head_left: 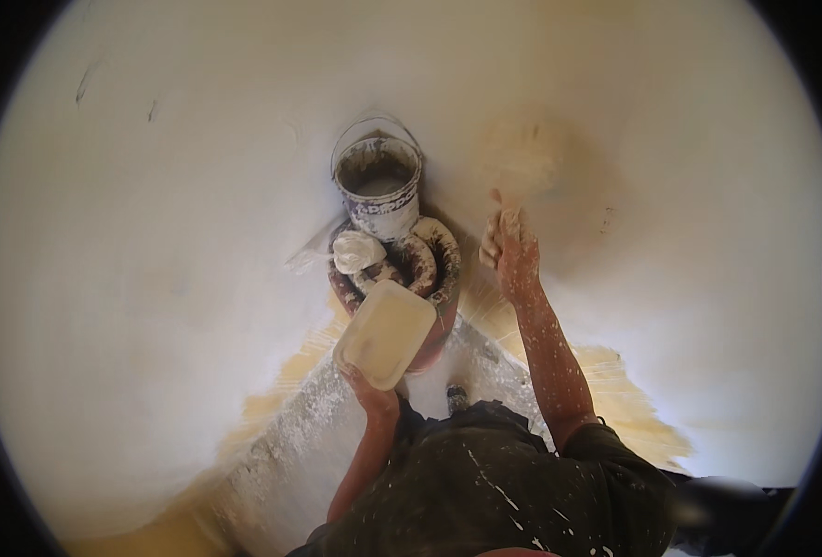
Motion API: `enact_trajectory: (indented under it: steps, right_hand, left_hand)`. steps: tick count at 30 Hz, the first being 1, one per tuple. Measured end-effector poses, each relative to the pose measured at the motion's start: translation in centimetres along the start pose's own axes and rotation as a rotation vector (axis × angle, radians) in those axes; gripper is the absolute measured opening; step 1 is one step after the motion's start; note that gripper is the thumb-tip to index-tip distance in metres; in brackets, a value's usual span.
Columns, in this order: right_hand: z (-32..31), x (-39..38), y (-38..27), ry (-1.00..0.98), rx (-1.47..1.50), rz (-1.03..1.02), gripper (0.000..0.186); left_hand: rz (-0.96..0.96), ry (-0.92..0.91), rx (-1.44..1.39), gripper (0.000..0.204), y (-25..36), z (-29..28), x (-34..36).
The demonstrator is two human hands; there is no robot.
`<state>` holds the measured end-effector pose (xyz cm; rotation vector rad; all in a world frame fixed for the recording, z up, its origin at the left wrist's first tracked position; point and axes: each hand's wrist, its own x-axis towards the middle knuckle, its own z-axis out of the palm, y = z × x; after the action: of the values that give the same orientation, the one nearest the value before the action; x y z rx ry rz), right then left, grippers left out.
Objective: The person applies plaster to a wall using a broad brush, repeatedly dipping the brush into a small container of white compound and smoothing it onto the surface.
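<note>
My left hand [372,394] grips the lower left edge of a pale, rounded rectangular plastic tub [386,334], held in front of my body. My right hand [511,246] is raised to the right of the bucket, in front of the wall, its fingers curled and coated with white. Whatever those fingers hold, if anything, cannot be made out. Past the hand, the pale wall [708,176] carries a brownish smeared patch [532,162]. A white-smeared bucket [388,218] with a wire handle stands beyond the tub, with greyish material inside.
Beneath the bucket are dark red, white-spattered curved rolls [443,265]. A white bundle in clear plastic [358,252] lies on them. The grey floor [290,446] is spattered white, and yellowish bands [615,381] run along the wall bottoms.
</note>
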<state>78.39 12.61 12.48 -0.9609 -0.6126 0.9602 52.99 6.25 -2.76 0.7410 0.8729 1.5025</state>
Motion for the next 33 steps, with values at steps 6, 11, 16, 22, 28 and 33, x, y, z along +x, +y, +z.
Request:
enact_trajectory:
  steps: [6, 11, 16, 22, 28, 33]
  right_hand:
    - [-3.1, 2.5, 3.3, 0.082, 0.312, -0.060, 0.044]
    - [-5.7, -4.1, 12.7, 0.000, 0.820, 0.175, 0.033]
    - [-4.5, -1.1, 9.2, 0.186, -1.469, -0.968, 0.018]
    - [9.6, 1.5, -9.7, 0.097, -0.027, -0.588, 0.025]
    - [13.0, 2.4, -11.9, -0.328, 0.949, -0.262, 0.030]
    - [6.2, 4.2, -0.4, -0.206, 1.000, -0.226, 0.043]
  left_hand:
    - [0.051, -0.068, 0.179, 0.056, 0.4, 0.3, 0.5]
    - [0.021, -0.030, -0.058, 0.048, -0.5, 1.9, -0.8]
    - [0.084, -0.079, 0.467, 0.056, -1.4, 0.5, -2.5]
    - [0.081, -0.102, 0.439, 0.060, -2.7, 0.9, -3.8]
    - [0.043, -0.037, 0.240, 0.063, -0.6, 2.2, -5.1]
    - [0.017, 0.031, 0.315, 0.064, 1.3, 3.2, -6.9]
